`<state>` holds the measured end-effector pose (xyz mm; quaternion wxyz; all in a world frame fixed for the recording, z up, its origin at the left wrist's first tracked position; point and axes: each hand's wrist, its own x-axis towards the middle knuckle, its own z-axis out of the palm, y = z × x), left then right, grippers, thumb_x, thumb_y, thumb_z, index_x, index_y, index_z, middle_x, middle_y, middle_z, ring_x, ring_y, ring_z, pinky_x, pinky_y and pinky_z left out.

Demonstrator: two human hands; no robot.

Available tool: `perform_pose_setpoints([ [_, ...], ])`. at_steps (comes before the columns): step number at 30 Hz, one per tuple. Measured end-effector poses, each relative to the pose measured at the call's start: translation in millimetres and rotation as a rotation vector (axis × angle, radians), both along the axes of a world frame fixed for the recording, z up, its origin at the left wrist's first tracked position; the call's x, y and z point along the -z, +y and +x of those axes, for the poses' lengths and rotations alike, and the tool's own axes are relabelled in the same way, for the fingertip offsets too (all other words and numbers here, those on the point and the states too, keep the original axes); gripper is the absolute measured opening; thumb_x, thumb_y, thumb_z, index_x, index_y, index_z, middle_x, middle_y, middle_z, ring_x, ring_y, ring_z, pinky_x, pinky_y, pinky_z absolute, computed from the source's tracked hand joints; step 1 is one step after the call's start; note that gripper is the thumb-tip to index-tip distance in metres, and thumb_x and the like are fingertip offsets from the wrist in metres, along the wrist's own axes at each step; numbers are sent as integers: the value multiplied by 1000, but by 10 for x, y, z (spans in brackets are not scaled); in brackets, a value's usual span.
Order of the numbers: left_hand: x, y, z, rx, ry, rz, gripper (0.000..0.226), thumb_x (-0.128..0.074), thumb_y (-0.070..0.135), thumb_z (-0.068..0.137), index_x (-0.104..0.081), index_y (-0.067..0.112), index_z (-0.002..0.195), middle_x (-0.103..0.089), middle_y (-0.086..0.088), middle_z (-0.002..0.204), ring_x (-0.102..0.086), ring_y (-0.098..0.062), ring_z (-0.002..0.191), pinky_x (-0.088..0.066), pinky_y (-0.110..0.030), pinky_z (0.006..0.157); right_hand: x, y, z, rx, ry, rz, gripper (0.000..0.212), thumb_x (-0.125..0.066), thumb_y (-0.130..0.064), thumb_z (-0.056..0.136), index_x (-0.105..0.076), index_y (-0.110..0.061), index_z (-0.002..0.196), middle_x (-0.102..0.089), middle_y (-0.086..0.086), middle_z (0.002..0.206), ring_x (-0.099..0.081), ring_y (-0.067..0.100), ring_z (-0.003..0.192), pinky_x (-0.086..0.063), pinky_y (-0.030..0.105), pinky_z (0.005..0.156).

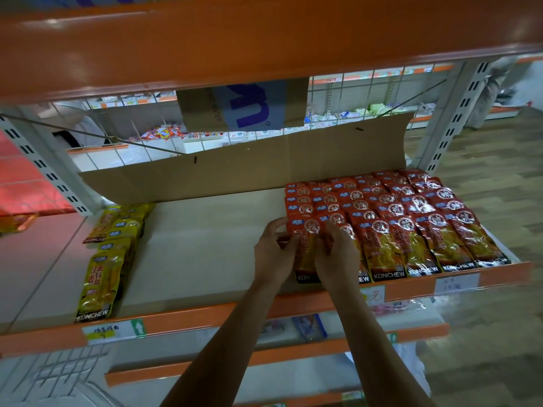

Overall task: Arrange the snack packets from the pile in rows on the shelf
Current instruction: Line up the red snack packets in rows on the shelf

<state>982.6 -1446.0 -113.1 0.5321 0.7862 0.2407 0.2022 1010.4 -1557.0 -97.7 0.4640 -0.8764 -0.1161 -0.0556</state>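
Both hands, left (274,248) and right (335,251), pinch a glossy red foil snack packet (305,245) at the left end of the red rows (411,218); light, floppy, slippery, best gripped by its edges.

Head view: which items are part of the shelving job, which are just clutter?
In the job:
- left hand and right hand, both on the front red packet
- rows of red packets
- shelf
- cardboard liner

Just there:
- yellow packets at the shelf's left
- blue-printed box behind the wire mesh
- price labels
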Motion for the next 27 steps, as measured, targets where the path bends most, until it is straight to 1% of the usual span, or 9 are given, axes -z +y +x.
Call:
perform_pose_setpoints([
  [2, 22, 30, -16, -27, 8, 5, 32, -63, 28, 91, -55, 34, 122, -68, 5, 113, -56, 12, 73, -44, -2, 59, 11, -18, 4, 36, -19, -52, 38, -53, -11, 93, -54, -12, 131, -59, 8, 123, -52, 25, 116, -43, 34, 95],
  [4, 48, 54, -27, -38, 26, 25, 35, -62, 29, 92, -55, 29, 126, -67, 2, 116, -54, 9, 74, -43, -3, 62, 24, -36, 4, 60, -15, -99, 46, -54, -6, 91, -49, -12, 136, -54, 7, 133, -43, 24, 126, -36, 35, 103],
  [7, 82, 45, -36, -34, 47, 72, 38, -63, 29, 91, -55, 25, 128, -68, 0, 116, -54, 5, 78, -44, -6, 64, 42, -73, 15, 62, -17, -136, 50, -55, -3, 88, -49, -11, 137, -51, 7, 139, -36, 24, 134, -31, 37, 109],
  [9, 87, 25, -31, -37, 61, 120, 40, -66, 29, 90, -55, 22, 128, -69, -1, 113, -55, 3, 77, -42, -5, 63, 41, -81, 25, 58, -2, -143, 51, -55, -2, 89, -48, -10, 138, -48, 7, 142, -32, 24, 137, -29, 38, 113],
  [13, 86, -13, -15, -50, 94, 222, 40, -67, 31, 88, -58, 18, 125, -71, -3, 110, -60, -2, 81, -44, -11, 69, 35, -94, 33, 46, 34, -121, 50, -58, -12, 90, -47, -8, 139, -47, 8, 143, -31, 25, 138, -29, 41, 114],
  [16, 88, -34, -18, -53, 125, 290, 40, -67, 34, 88, -59, 17, 124, -71, -2, 109, -66, -9, 88, -42, -13, 70, 37, -99, 31, 42, 35, -112, 51, -59, -14, 90, -47, -8, 139, -47, 8, 143, -32, 25, 138, -29, 41, 114],
  [18, 90, -39, -17, -48, 136, 300, 40, -66, 35, 89, -59, 17, 123, -71, -2, 109, -68, -12, 91, -44, -16, 73, 36, -94, 26, 45, 42, -121, 53, -62, -15, 89, -46, -10, 139, -46, 7, 143, -32, 24, 138, -29, 40, 114],
  [22, 85, -34, -19, -26, 149, 330, 38, -64, 36, 90, -61, 17, 123, -71, -1, 108, -67, -11, 88, -46, -17, 74, 32, -63, 3, 38, 17, -122, 51, -60, -10, 89, -47, -11, 139, -48, 5, 141, -36, 22, 135, -32, 37, 111],
  [27, 79, -11, -33, -13, 158, 390, 36, -61, 39, 91, -64, 18, 121, -69, -1, 110, -66, -12, 91, -47, -19, 80, 16, -29, -16, 20, 5, -129, 51, -59, -8, 88, -48, -12, 138, -48, 5, 140, -39, 22, 132, -34, 38, 110],
])
